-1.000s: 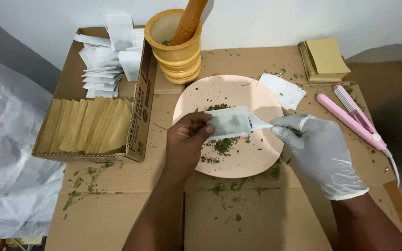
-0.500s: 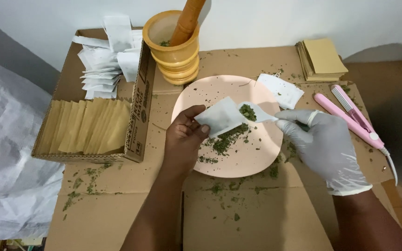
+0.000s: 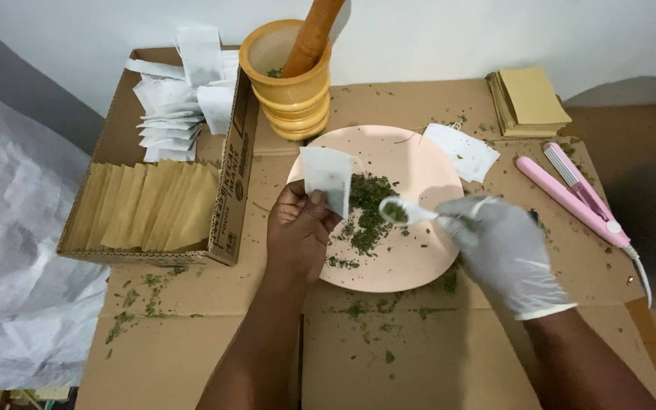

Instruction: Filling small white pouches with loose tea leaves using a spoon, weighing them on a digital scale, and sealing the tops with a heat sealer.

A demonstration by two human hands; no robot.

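Observation:
My bare left hand (image 3: 298, 231) pinches a small white paper sachet (image 3: 326, 176) and holds it upright over the left side of a pale pink plate (image 3: 411, 262). My right hand (image 3: 506, 247), in a white glove, grips a small white spoon (image 3: 404, 211) whose bowl carries a bit of green dried herb. The spoon hovers over a heap of chopped dried herb (image 3: 366, 209) on the plate, just right of the sachet.
An open cardboard box (image 3: 225, 197) at the left holds tan envelopes and white sachets. A yellow mortar with a wooden pestle (image 3: 290, 72) stands behind the plate. Another white sachet (image 3: 461, 150), a stack of tan envelopes (image 3: 529, 99) and a pink heat sealer (image 3: 575, 193) lie to the right.
The left hand has turned the sachet from lying flat over the plate to upright at its left side. The right hand has drawn the spoon away from it, now loaded with herb.

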